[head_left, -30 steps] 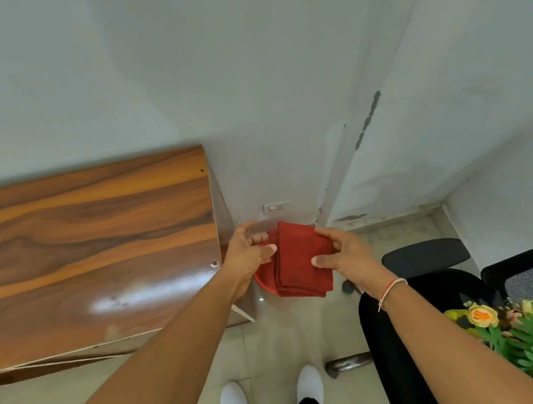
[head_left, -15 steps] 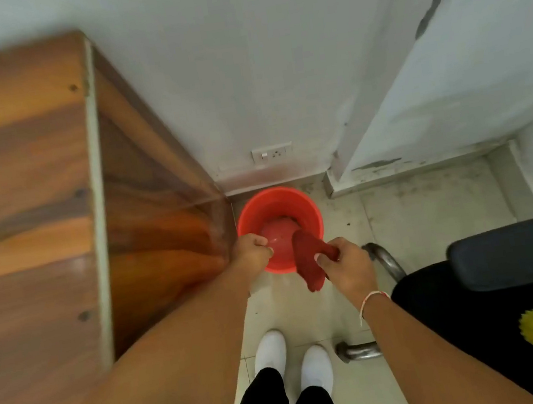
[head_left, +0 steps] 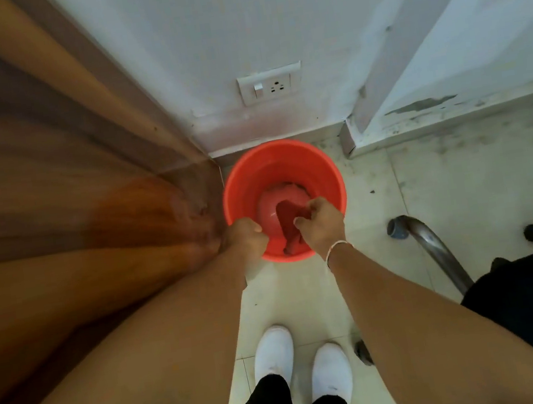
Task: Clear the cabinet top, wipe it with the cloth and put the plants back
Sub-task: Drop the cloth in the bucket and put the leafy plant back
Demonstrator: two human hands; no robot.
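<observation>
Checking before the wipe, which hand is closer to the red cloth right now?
Right. The right hand pinches the red cloth over the orange bucket. The left hand is a curled fist beside it at the bucket's rim.

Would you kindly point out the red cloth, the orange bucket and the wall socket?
red cloth (head_left: 288, 224): head view, on the hanging fold.
orange bucket (head_left: 273, 159): head view, on the far inner wall.
wall socket (head_left: 270, 83): head view, on the white faceplate.

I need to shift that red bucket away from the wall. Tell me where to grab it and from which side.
Grip the near rim of the bucket, coming from above on the person's side. It stands upright and open-topped, with the wall behind and the cabinet tight on its left. The right hand holds the cloth, so the left hand seems handier.
</observation>
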